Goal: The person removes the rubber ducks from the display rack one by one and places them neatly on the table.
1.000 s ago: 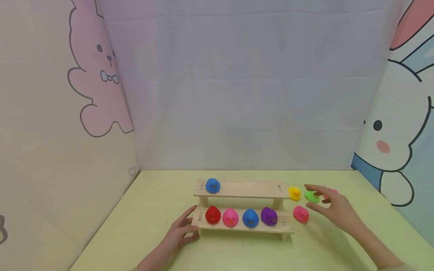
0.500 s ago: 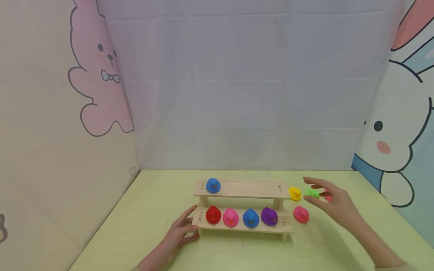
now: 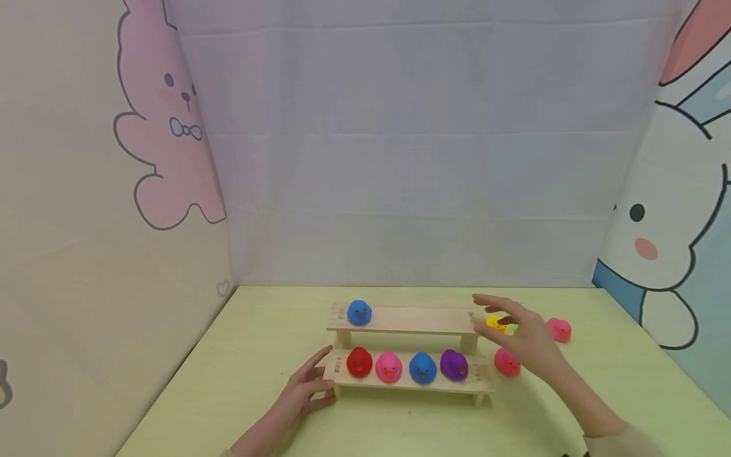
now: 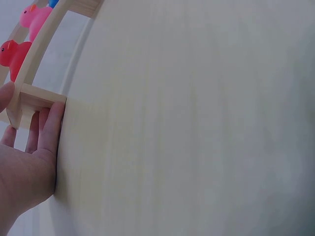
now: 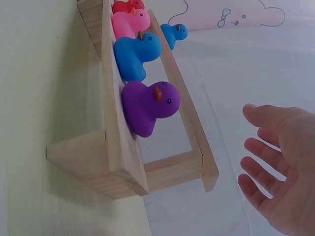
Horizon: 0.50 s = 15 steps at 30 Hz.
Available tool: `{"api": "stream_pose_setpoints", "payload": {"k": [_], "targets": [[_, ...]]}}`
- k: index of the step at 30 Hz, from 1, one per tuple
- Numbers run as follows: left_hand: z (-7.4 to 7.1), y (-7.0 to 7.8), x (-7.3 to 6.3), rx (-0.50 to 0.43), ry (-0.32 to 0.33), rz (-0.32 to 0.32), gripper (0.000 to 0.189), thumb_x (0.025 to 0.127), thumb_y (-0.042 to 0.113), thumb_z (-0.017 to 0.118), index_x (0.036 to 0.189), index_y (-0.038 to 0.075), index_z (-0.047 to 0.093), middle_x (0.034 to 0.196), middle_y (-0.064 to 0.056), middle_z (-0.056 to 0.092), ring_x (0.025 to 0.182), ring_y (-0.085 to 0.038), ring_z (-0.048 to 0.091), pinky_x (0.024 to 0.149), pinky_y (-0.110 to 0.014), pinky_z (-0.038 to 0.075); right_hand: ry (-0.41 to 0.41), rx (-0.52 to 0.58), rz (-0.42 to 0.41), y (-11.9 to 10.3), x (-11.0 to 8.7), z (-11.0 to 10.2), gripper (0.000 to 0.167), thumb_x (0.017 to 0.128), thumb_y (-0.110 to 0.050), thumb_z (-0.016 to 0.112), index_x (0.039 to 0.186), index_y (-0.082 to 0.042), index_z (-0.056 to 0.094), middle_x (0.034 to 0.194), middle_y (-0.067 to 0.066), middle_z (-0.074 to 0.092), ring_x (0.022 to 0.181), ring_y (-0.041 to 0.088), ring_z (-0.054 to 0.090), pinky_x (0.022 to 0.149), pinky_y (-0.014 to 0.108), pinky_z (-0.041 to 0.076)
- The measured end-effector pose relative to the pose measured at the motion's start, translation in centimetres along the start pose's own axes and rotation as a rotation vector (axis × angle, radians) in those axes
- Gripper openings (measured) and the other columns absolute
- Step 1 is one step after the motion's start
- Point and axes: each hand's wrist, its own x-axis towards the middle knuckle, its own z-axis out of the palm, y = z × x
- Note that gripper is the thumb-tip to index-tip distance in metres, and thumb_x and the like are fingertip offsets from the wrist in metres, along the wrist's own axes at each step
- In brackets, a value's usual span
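A two-tier wooden rack point(image 3: 422, 319) stands on the table. Its lower step bears a red duck point(image 3: 359, 362), a pink duck point(image 3: 389, 367), a blue duck point(image 3: 422, 368) and a purple duck point(image 5: 147, 105). Another blue duck point(image 3: 359, 313) sits at the left of the upper step. My left hand point(image 3: 302, 390) holds the rack's lower left end, thumb by the step's top and fingers at the leg in the left wrist view. Raised near the upper step's right end, my right hand point(image 3: 528, 339) holds nothing, its fingers loosely bent and apart from the thumb.
Right of the rack lie a yellow duck point(image 3: 495, 322) and a bright pink duck point(image 3: 507, 362), with another pink duck point(image 3: 559, 330) farther right. A green duck point(image 3: 513, 329) is mostly hidden behind my right hand. A white curtain point(image 3: 411, 158) hangs behind the table.
My right hand has risen a little and moved left, from over the green duck toward the rack's upper right end. The far right pink duck shows more fully. My left hand stays put.
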Motion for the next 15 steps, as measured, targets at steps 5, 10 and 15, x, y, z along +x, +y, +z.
{"api": "stream_pose_setpoints", "payload": {"k": [5,10,15], "targets": [[0.0,-0.1,0.1,-0.002,-0.002,-0.001,0.077,0.088,0.013,0.069,0.154,0.014,0.029,0.127,-0.019,0.051,0.103,-0.026,0.060,0.088,-0.045,0.052,-0.006,0.110,-0.043,-0.8,1.2,1.8,0.049,0.086,-0.017,0.076,0.133,-0.015,0.061,0.123,0.001,0.064,0.106,0.022,0.058,0.081,0.036,0.052],[-0.1,-0.2,0.3,-0.006,-0.008,0.007,0.078,0.088,0.013,0.069,0.154,0.013,0.029,0.126,-0.019,0.051,0.102,-0.027,0.060,0.087,-0.045,0.052,-0.025,0.190,-0.058,-1.9,2.5,3.8,0.049,0.087,-0.018,0.076,0.133,-0.016,0.060,0.125,0.000,0.063,0.108,0.019,0.057,0.083,0.041,0.051],[-0.2,-0.3,0.4,-0.010,-0.010,0.009,0.078,0.087,0.013,0.069,0.154,0.013,0.030,0.126,-0.020,0.050,0.101,-0.027,0.060,0.088,-0.045,0.052,-0.041,0.237,-0.097,-3.1,3.7,5.9,0.049,0.086,-0.015,0.076,0.132,-0.014,0.060,0.125,0.001,0.063,0.109,0.026,0.057,0.084,0.045,0.050]]}}
